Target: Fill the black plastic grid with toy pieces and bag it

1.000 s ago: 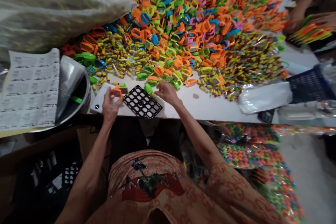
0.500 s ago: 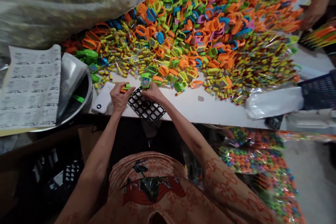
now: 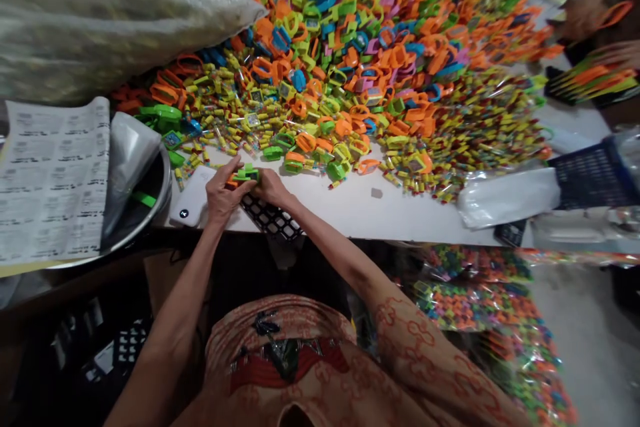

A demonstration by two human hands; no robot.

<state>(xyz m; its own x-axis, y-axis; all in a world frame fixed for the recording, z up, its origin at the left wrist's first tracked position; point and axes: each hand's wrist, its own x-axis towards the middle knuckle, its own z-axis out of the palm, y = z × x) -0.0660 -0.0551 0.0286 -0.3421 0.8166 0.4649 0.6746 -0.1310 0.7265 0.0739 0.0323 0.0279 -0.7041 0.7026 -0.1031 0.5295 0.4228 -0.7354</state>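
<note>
Both hands meet at the table's front edge, left of centre. My left hand [image 3: 223, 195] is closed around small plastic toy watches, with an orange band [image 3: 233, 181] showing between thumb and fingers. Against it lies a green toy watch [image 3: 246, 173], its other side gripped by my right hand [image 3: 271, 188], whose fingers are partly hidden. Under my right hand sits a black grid tray [image 3: 274, 219] with rounded openings, its far part covered by the hand. Several green and orange toy watches [image 3: 294, 161] lie just beyond.
A large heap of colourful toy watches [image 3: 345, 33] covers the back, beside yellow candy-like tubes [image 3: 490, 127]. At left are a white phone-like case [image 3: 193, 197], a basin [image 3: 163, 193] and a printed sheet [image 3: 55, 180]. A plastic bag [image 3: 510, 199] lies right. Another person's hand [image 3: 583, 17] is far right.
My right hand has moved left with the green toy watch, bringing it against the watches in my left hand. The view has shifted slightly. At far right, another person's hands have moved.
</note>
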